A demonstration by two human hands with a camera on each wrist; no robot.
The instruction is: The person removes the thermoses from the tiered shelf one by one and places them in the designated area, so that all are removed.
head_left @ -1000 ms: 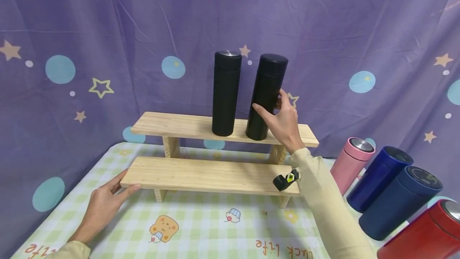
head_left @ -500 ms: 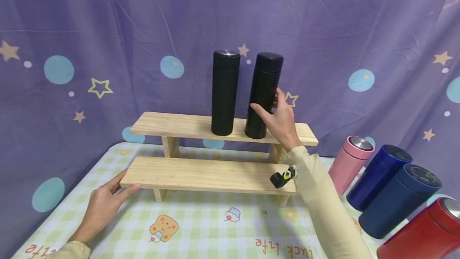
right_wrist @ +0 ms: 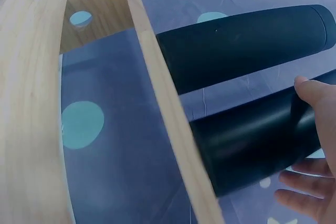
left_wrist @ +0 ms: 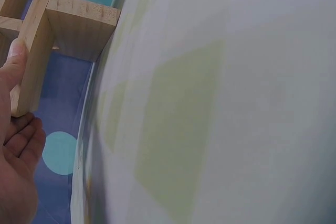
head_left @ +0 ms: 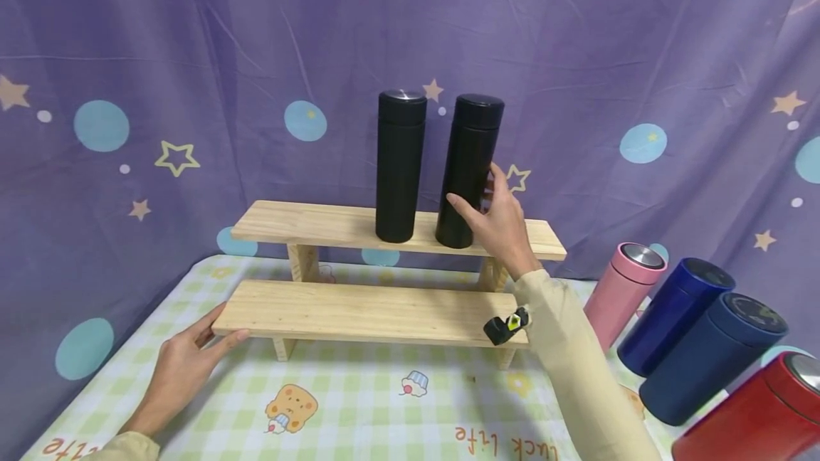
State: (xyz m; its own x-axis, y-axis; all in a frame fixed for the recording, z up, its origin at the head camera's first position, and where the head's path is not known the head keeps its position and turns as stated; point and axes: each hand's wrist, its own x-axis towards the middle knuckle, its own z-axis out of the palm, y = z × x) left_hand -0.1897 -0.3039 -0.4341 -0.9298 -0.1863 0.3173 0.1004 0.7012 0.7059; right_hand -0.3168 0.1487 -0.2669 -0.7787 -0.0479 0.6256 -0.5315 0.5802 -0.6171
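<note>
A two-tier wooden shelf (head_left: 359, 308) stands on the table, and my left hand (head_left: 182, 365) holds the left end of its lower board, thumb at the front edge. The left wrist view shows the thumb (left_wrist: 17, 53) against the wood and the fingers curled at the board's end. Two black thermos flasks stand upright on the upper board. Around the right-hand flask (head_left: 468, 173) is my right hand (head_left: 502, 223), its thumb overlapping the front and its fingers spread past the far side. Left of it is the silver-topped flask (head_left: 400, 169), apart from both hands.
On the right of the checked tablecloth (head_left: 359, 404) stand a pink flask (head_left: 621, 294), a bright blue flask (head_left: 673, 319), a navy flask (head_left: 711, 361) and a red flask (head_left: 749, 411). A purple curtain (head_left: 243, 77) hangs close behind the shelf.
The right-hand black flask has shifted slightly left and come more upright on the upper board. My right hand moved left with it, then slipped slightly lower. My left hand stays put.
</note>
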